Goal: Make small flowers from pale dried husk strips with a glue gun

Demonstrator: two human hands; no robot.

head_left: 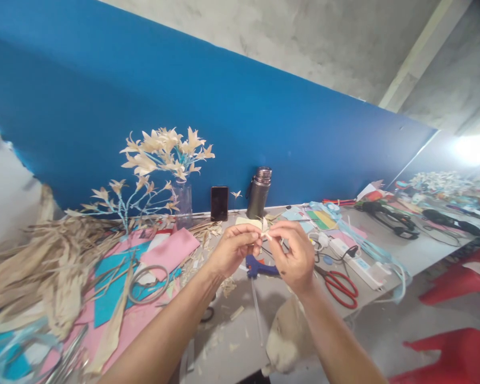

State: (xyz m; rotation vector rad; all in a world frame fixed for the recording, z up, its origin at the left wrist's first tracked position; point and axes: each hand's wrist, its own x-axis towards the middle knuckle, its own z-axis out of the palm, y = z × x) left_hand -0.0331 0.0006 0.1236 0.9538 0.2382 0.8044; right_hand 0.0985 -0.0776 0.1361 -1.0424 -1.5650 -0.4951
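Between my two hands is a small pale husk flower (265, 225), its petals pointing up. My left hand (238, 246) is closed, pinching its base between thumb and fingertips. From the other side, the thumb and forefinger of my right hand (294, 253) also pinch the base. Just below the hands, a blue glue gun (260, 268) lies on the table, with a clear glue stick (256, 312) near it. Right of my right hand rest red-handled scissors (343, 289).
Finished pale flowers (166, 149) stand in a clear vase (183, 205). A phone (219, 204) and a metal flask (259, 193) stand by the blue wall. Dried husks (36, 272) and coloured paper (170, 253) cover the left. A power strip (358, 264) and red stools (460, 352) are right.
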